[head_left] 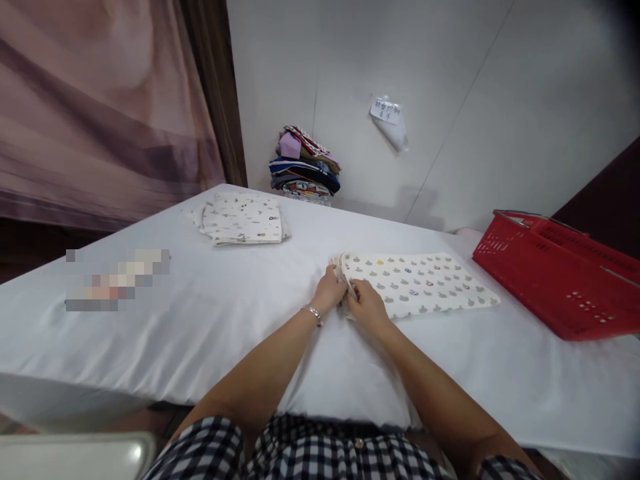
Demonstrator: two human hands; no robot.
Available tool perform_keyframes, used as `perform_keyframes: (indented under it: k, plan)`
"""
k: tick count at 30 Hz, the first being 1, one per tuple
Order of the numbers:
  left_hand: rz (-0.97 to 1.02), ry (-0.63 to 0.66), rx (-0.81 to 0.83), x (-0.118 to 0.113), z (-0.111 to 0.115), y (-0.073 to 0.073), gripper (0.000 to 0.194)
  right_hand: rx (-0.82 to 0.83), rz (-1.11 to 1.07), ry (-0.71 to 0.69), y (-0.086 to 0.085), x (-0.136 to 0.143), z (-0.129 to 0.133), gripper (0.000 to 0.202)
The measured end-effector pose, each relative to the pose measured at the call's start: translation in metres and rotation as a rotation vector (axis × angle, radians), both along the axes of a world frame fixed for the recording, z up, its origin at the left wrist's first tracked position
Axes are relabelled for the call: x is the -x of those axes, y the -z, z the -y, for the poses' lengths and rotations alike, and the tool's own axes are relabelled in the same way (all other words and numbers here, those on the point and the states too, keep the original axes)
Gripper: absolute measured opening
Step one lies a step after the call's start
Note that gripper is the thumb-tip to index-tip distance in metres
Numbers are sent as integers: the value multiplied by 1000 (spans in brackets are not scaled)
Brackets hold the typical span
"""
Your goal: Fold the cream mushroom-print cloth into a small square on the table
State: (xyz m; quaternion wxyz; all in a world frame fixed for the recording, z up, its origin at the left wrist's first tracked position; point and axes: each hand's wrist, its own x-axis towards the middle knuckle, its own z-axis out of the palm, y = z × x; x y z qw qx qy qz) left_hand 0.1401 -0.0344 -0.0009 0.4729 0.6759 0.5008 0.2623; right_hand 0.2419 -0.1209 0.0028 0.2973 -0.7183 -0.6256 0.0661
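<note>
A cream cloth (420, 283) printed with small grey animal shapes lies folded flat on the white-covered table (240, 320). Both my hands are at its left end, where the layers bunch together. My left hand (330, 290), with a bracelet at the wrist, has its fingers closed on that edge. Beside it, my right hand (369, 308) pinches the same edge between thumb and fingers. The fingertips are partly hidden by the fabric. Farther left sits another folded white cloth (245, 219) with small dark prints, which neither hand touches.
At the right stands a red plastic basket (555, 280). A stack of folded fabrics (305, 167) is behind the table's far edge. A pixelated item (120, 280) lies on the left. A paper label (387, 110) hangs on the wall; a pink curtain (100, 100) covers the left side.
</note>
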Motion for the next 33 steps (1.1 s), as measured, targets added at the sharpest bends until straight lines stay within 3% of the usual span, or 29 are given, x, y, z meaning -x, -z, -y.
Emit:
perform_keyframes:
  k: [3,5,10,13,17,21,23,26,30,33]
  plan:
    - [-70,31,-151,0,1,2,62,-24,36,-18,-1,4,-2,38]
    - [-78,27,-150,0,-1,3,63,-18,28,-24,0,6,-3,39]
    - [224,-56,275,-1,-7,6,70,9,-8,-18,6,2,-8,39]
    - [322,-70,370,-2,-8,7,67,14,-13,-19,7,1,-11,37]
    - [343,-81,322,-3,-8,11,63,25,-9,-37,2,2,-11,32]
    - [233,-76,207,-2,-11,15,60,27,-49,-155,-5,-8,-12,25]
    - [194,-67,193,-1,-14,16,59,-25,-55,-154,-9,-26,-15,26]
    - [165,-53,182,0,-16,14,60,-44,65,-45,-15,-75,-17,33]
    - [176,-74,197,0,-15,10,60,346,272,298,-16,-156,-5,47]
    - [157,-86,160,0,-15,9,59,500,245,408,-11,-196,3,55]
